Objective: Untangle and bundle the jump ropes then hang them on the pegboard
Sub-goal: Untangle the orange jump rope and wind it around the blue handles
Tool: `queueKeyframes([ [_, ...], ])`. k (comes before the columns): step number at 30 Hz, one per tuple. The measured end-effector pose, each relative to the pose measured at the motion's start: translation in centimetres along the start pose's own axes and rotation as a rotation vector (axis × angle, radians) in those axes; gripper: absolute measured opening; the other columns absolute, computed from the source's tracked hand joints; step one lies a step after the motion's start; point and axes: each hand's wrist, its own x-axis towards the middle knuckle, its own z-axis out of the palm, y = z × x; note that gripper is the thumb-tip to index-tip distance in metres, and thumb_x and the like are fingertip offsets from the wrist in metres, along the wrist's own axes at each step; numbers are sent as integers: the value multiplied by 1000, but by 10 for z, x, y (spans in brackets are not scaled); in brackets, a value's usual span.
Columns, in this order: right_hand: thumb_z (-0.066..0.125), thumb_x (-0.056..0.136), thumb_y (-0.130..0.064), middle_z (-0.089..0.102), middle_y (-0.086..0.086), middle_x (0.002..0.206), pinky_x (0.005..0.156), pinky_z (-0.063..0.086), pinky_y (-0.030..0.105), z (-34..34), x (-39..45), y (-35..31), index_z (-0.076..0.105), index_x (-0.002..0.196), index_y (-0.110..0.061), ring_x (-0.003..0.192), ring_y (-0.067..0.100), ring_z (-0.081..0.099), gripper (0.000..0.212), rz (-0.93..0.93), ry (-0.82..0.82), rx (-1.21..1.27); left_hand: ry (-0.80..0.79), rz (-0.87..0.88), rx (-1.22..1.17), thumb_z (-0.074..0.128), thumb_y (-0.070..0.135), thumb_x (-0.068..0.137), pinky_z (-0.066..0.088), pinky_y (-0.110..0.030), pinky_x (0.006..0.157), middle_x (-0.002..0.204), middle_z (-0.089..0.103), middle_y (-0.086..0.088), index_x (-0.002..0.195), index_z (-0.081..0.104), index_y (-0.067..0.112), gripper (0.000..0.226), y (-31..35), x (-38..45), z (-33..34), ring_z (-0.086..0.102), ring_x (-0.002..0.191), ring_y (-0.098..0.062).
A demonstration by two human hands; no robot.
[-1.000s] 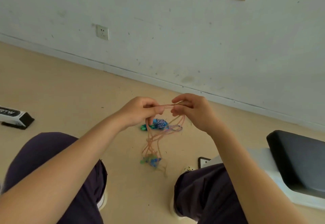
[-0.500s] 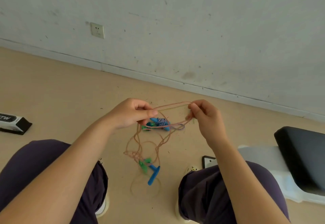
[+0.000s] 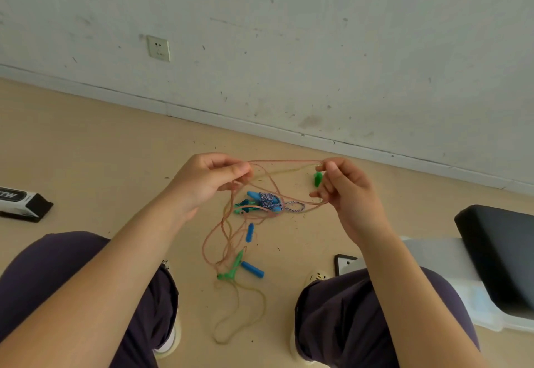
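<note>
Between hands (image 3: 209, 178), pink rope (image 3: 284, 162).

Soft, even daylight, fairly bright, no glare, only faint shadows on the floor (image 3: 86, 148), slight overall softness, motion blur on the thin rope strands (image 3: 277, 162), wide-angle bending of the baseboard (image 3: 179, 110) toward the frame edges
</note>
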Motion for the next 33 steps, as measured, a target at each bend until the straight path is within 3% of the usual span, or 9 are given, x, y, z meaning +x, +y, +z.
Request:
queueKeyframes([
  [3,46,102,-10,38,-5,54,66,52,36,4,-1,2,62,88,-10,52,14,41,22,9,-3,-64,79,-10,72,69,16,91,57,-32,86,91,78,-6,94,75,8,11,-2,0,2,73,89,-16],
  [8,62,95,-13,61,2,68,70,52,33,4,-2,1,71,92,-10,67,17,57,10,59,-4,-169,88,-11,45,68,11,92,55,-24,57,60,67,3,87,69,8,6,1,-1,3,61,52,-10],
  [12,72,89,-23,64,-8,67,68,45,29,-2,-2,2,76,91,-15,64,10,51,9,115,-21,-330,215,-31,121,67,15,94,51,-30,61,62,64,7,93,71,10,7,-5,4,-4,54,51,-10],
  [15,70,89,-22,65,-6,70,72,48,29,-3,-3,3,76,93,-16,67,12,53,9,113,-49,-349,241,-73,331,74,26,88,51,-32,86,104,68,8,121,66,16,35,-11,7,-10,64,92,-12],
  [19,65,92,-11,70,5,80,86,55,37,5,-6,4,72,94,-9,78,19,65,7,110,-178,-196,-161,-27,504,83,56,68,34,-27,112,144,43,27,144,43,42,88,-10,-1,0,40,133,4],
  [22,62,93,-7,72,12,87,88,55,39,19,-11,7,70,96,-7,86,25,68,9,96,-335,-59,-394,-7,308,74,51,76,39,-14,102,128,59,35,124,56,53,52,-15,-10,30,49,123,15],
  [25,63,91,-10,71,14,84,81,57,39,27,-13,8,68,97,-6,83,27,68,9,77,-354,27,-502,-38,265,68,28,92,47,-24,101,111,75,6,124,62,27,32,-25,-12,46,66,109,-3],
  [28,63,90,-15,63,8,70,67,54,34,17,-7,4,67,96,-8,65,22,61,10,53,-195,46,-526,-96,404,62,29,98,46,-27,90,75,73,1,103,70,17,15,-24,-8,36,67,79,-7],
  [33,54,98,-5,44,-6,56,51,38,23,-10,4,3,61,87,-11,51,10,37,14,80,133,-31,-409,-148,704,61,47,94,44,-31,80,60,66,4,75,69,20,34,-17,0,1,57,63,-3],
])
